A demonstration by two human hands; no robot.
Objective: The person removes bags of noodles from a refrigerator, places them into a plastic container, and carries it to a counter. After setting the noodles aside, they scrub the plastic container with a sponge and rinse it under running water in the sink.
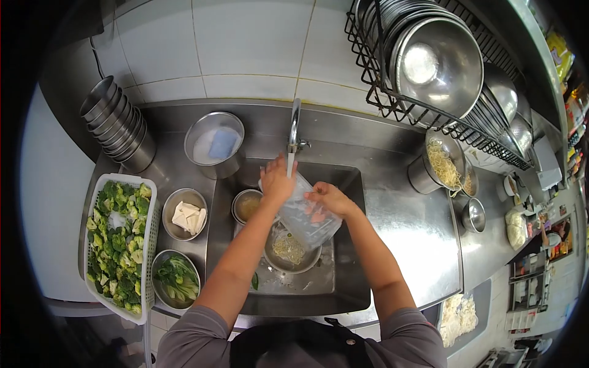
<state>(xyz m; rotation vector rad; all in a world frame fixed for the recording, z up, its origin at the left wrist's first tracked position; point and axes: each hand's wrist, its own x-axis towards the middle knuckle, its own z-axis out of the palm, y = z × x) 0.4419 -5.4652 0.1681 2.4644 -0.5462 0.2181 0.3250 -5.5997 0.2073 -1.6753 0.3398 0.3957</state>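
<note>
A clear plastic container (307, 226) is tilted over the sink (350, 270), under the tap (296, 116) and its stream of water. My right hand (331, 199) grips its right edge, and some fingers show through the plastic. At its upper left edge is my left hand (279, 180), fingers spread and slightly blurred, with the water running beside it. Whether the left palm presses on the plastic is hard to see. Below the container, partly covered by it, a metal bowl (294, 268) holds pale sprouts. Another small metal bowl (239, 214) with cloudy liquid stands at the sink's left.
Left of the sink are a white basket (145, 294) of broccoli, bowls of tofu (189, 218) and leafy greens (178, 279), a metal pot (215, 132) and stacked metal cups (119, 126). A black rack (392, 92) of bowls overhangs the right counter, near a pot of sprouts (445, 162).
</note>
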